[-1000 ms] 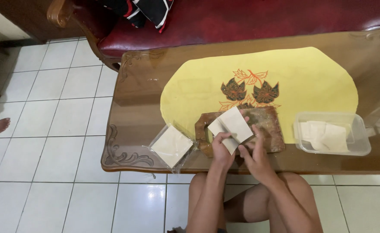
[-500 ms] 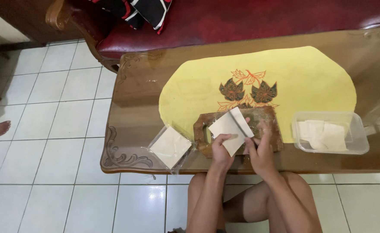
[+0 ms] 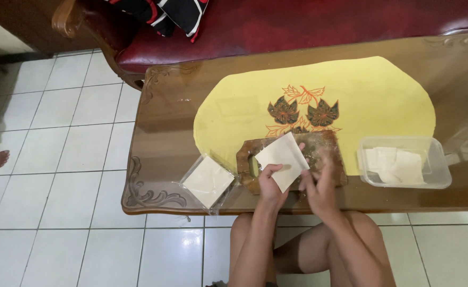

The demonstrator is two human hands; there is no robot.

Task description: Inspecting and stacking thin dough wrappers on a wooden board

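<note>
- The left hand (image 3: 270, 183) pinches a pale square sheet (image 3: 283, 159), thin like a dough wrapper, with fingers closed on its lower-left part; the sheet is lifted and tilted above the wooden board (image 3: 298, 162).
- The sheet sits like a diamond, one corner toward the far edge of the tabletop (image 3: 165, 143) and one toward the near edge, its right corner reaching toward the right hand (image 3: 319, 183).
- The right hand is just beside that right corner, fingers curled and blurred; whether it grips the sheet or only touches it cannot be told.
- Both hands are near each other over the near edge of the tabletop, the left one holding most of the sheet, so it is the nearer hand.
- The board lies on the near rim of a yellow mat (image 3: 361, 95), its handle hole toward the left.
- A stack of the same sheets in clear wrap (image 3: 208, 182) lies left of the board, near the left hand.
- A clear plastic tub (image 3: 441, 159) with more sheets stands right of the board, apart from the right hand.
</note>
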